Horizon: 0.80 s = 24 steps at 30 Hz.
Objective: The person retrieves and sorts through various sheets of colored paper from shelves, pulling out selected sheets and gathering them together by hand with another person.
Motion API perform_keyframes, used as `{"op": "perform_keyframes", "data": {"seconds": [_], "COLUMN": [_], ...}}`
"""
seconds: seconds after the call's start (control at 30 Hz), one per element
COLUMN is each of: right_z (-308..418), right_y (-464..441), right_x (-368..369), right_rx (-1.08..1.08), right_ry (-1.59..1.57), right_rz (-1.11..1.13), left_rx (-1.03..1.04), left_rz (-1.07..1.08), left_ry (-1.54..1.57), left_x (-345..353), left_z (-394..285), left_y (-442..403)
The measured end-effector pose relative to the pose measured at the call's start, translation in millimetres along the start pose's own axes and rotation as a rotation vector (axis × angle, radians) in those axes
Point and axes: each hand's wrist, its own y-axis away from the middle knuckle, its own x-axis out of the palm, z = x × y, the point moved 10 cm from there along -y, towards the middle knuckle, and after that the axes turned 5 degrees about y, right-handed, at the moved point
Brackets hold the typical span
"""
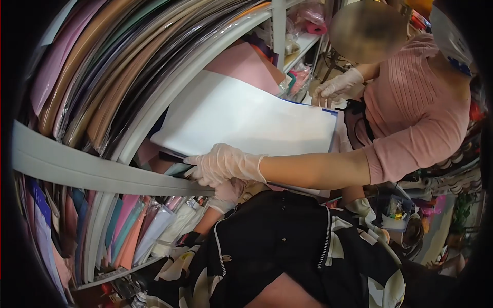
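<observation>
A wide stack of white sheets [246, 118] with a blue edge lies tilted in front of me, over some pink sheets [244, 66]. My left hand [228, 192], in a thin white glove, is closed at the stack's near edge, partly covered by a co-worker's gloved hand [221, 164]. That co-worker's hand is by a dark, narrow object [172, 158] whose kind I cannot make out. At the stack's right edge, part of my gloved right hand [342, 139] shows; its fingers are hidden behind the sheets and the co-worker's arm.
A grey shelf rail [97, 167] curves across the left. Wrapped coloured sheets [123, 56] stand packed above it, with more sheets [133, 226] below. A co-worker in a pink sweater [411, 97] leans in from the right, the other gloved hand [339, 84] near the stack's far corner.
</observation>
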Motion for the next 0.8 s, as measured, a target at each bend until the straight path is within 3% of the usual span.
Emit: {"op": "perform_keyframes", "data": {"seconds": [0.03, 0.13, 0.3, 0.53, 0.7, 0.73, 0.77, 0.8], "right_z": [0, 0, 1, 1, 3, 3, 4, 4], "right_y": [1, 0, -3, -9, -12, -13, -12, -12], "right_x": [0, 3, 12, 34, 49, 53, 56, 57], "right_rx": [0.000, 0.000, 0.000, -0.002, 0.003, 0.005, 0.006, 0.007], "right_ry": [-0.003, -0.002, 0.025, 0.077, 0.130, 0.140, 0.150, 0.163], "right_rz": [0.000, 0.003, -0.008, -0.023, -0.015, -0.011, -0.006, -0.002], "left_rx": [0.022, 0.158, -0.236, -0.482, -1.129, -1.130, -1.095, -0.870], "left_rz": [0.128, -0.109, -0.094, -0.356, -0.938, -0.941, -0.805, -0.533], "left_ry": [-0.290, -0.154, 0.377, 1.102, 1.194, 1.189, 1.167, 1.131], "left_x": [8, -5, -53, -80, -117, -115, -108, -93], "left_z": [-3, -14, -30, -44, -70, -69, -68, -62], "left_y": [2, 9, 2, -25, -17, -17, -25, -41]}}
